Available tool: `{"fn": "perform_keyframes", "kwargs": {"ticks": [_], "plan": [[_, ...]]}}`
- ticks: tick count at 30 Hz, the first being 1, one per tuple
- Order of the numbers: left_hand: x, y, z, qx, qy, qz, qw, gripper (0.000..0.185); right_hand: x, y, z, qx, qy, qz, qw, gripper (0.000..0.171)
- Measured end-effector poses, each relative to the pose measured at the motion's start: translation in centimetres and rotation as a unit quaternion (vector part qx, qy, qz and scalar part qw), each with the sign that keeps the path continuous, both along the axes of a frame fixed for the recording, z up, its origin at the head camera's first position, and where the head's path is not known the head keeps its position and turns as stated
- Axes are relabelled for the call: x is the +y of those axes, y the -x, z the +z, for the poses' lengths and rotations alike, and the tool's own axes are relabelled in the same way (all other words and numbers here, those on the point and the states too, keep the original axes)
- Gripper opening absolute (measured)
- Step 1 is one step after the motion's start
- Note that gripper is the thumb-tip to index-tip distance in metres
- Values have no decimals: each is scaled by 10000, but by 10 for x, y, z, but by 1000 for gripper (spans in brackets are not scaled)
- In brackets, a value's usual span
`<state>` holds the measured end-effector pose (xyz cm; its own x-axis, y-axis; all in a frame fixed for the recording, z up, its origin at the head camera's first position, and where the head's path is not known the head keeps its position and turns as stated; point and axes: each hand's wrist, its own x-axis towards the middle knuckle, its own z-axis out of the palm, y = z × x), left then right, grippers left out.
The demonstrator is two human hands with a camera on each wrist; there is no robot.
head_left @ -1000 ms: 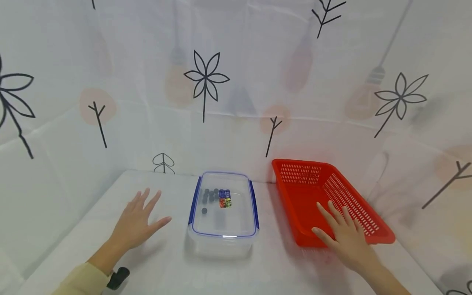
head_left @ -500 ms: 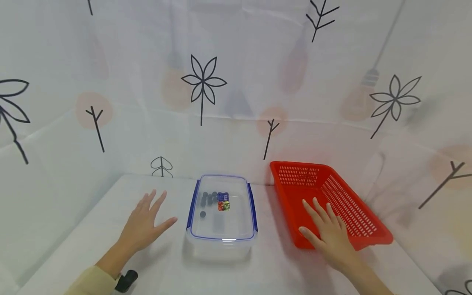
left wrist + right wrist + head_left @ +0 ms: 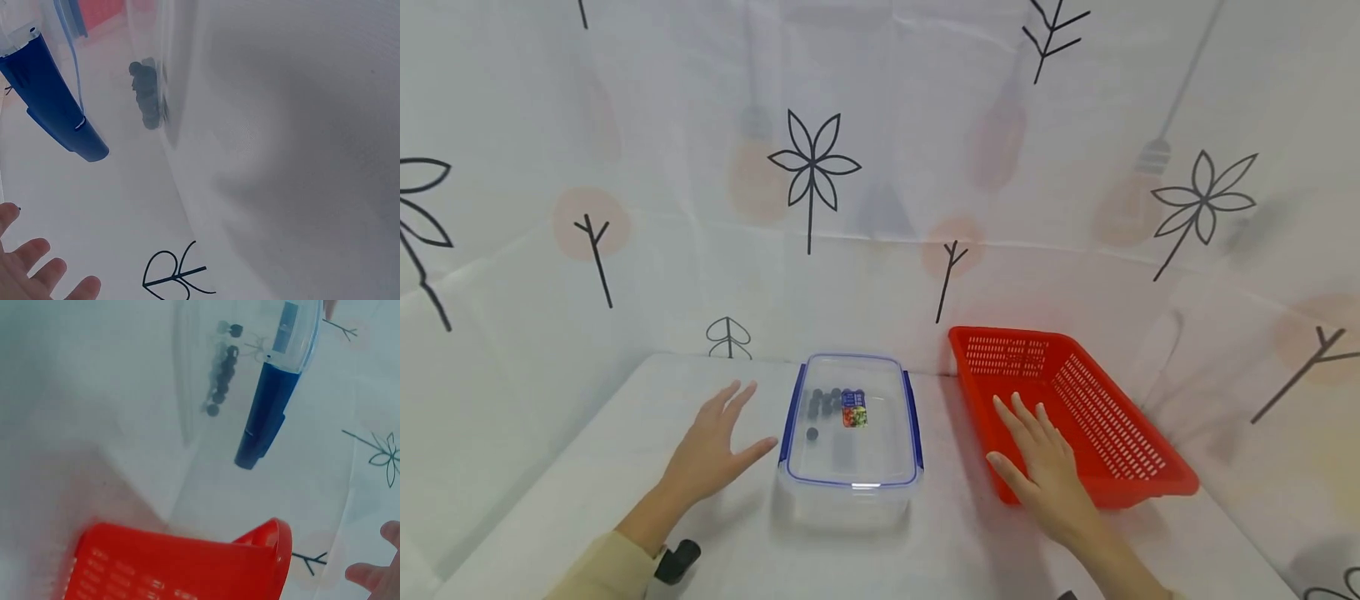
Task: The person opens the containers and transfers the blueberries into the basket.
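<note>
**Two open hands flank a clear lidded box**

The left hand [image 3: 711, 450] hovers flat above the table [image 3: 572, 492], fingers straight and spread, its grip fully open and holding nothing; the thumb tip comes just beside the blue side latch [image 3: 789, 427] of the clear plastic box [image 3: 850, 467], though I cannot tell if they touch. The right hand [image 3: 1045, 483] is likewise flat and open, empty, fingers stretched over the near left corner of the red basket [image 3: 1120, 433]. The box stands between the two hands at the middle of the table, its lid on. Inside, toward the far end, lie several small dark round things [image 3: 823, 404] and a little colourful label or packet [image 3: 853, 411] (too small to read). The slotted basket sits just to the right of the box. A white cloth printed with plants hangs behind.
</note>
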<state>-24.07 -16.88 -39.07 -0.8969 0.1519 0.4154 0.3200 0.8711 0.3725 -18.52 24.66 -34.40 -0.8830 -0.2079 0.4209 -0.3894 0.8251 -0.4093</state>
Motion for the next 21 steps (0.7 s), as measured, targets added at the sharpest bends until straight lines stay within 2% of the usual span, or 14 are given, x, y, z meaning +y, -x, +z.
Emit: {"fn": "perform_keyframes", "kwargs": {"ticks": [8,13,16,21], "plan": [[10,3,1,-311,-536,-229,9978,93,-16,4,-5,6,40,-52,10000,67],[14,8,-1,-527,-869,-375,9941,93,-29,6,-6,-142,217,-77,9996,69],[14,10,-2,-742,-1148,-511,9893,92,-36,8,-7,-316,360,-34,9988,71],[13,15,-5,-1299,-1725,-750,9735,92,-48,13,-12,-487,657,143,9965,72]]}}
